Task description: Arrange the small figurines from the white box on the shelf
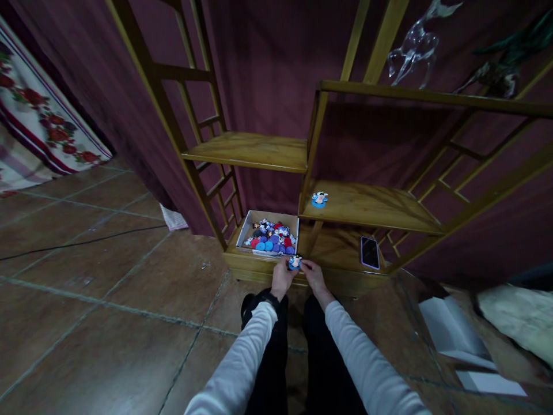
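A small figurine on a blue round base is held between my two hands, just in front of the shelf unit's lowest board. My left hand grips it from the left, and the fingers of my right hand pinch it from the right. Just beyond them stands a shallow cardboard box, full of small figurines and round bases in blue, purple, red, black and white. A similar figurine with a blue base stands upright on the middle shelf, at its left end.
A phone lies on the bottom board at right. The wooden upper left shelf overhangs the box. A clear glass deer and a dark sculpture stand on the top right shelf. A cable crosses the tiled floor.
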The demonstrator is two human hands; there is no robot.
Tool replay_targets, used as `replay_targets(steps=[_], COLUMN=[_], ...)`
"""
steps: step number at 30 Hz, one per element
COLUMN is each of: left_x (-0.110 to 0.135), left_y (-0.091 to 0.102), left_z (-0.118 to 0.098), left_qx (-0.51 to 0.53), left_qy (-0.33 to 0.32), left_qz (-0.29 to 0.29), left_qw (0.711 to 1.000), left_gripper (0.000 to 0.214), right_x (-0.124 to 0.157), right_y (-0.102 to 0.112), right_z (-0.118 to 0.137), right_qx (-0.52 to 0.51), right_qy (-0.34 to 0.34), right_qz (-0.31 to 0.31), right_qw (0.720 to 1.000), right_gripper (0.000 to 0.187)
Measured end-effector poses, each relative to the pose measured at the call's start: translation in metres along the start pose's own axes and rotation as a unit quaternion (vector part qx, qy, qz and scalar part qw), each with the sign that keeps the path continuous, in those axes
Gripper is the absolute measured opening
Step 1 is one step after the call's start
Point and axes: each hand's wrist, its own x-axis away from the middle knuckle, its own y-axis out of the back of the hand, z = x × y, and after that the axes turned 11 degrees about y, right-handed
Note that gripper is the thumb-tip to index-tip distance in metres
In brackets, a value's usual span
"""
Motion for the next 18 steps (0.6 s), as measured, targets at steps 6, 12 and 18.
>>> replay_targets(steps=[6,12,18], left_x=[0.014,0.024,0.019], left_y=[0.004,0.009,0.010], left_z=[-0.018,-0.030,-0.024], left_qx=[-0.099,-0.157,-0.085], left_qy=[-0.048,-0.104,-0.089], left_qz=[-0.038,-0.064,-0.045], left_qw=[0.993,0.980,0.991], left_gripper=[0.025,0.022,0.026], right_x=[0.001,0.002,0.003], right_y=[-0.004,-0.008,-0.006], right_z=[0.006,0.012,0.019], right_qx=[-0.013,-0.047,-0.075], right_qy=[-0.005,-0.024,-0.041], right_qz=[-0.001,-0.006,-0.008], right_qw=[1.000,0.999,0.996], right_gripper=[0.028,0.032,0.037])
